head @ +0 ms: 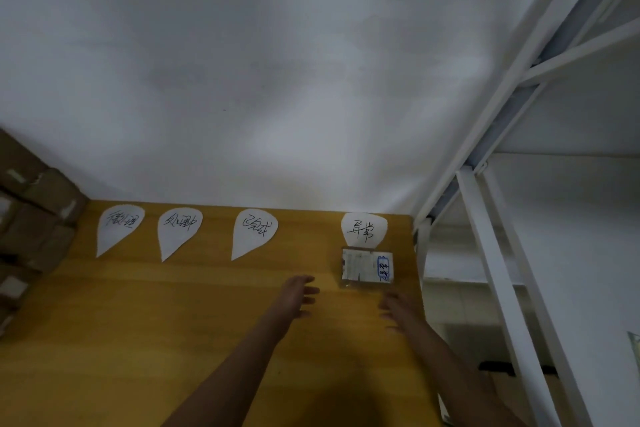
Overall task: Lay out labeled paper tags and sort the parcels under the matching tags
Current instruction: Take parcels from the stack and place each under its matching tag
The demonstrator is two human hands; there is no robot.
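Note:
Several white teardrop paper tags with handwriting lie in a row along the far edge of the wooden table [173, 305]: the leftmost tag [117, 229], a second tag [177, 230], a third tag [253, 230] and the rightmost tag [364, 229]. A small parcel [367, 267] with a white label and blue marking lies directly below the rightmost tag. My left hand [298, 293] hovers just left of the parcel, fingers spread, holding nothing. My right hand [398, 310] is just below the parcel, also open and apart from it.
A stack of brown cardboard boxes [31, 218] stands at the table's left end. A white metal shelf frame [485, 218] rises off the table's right edge. A white wall lies behind the table.

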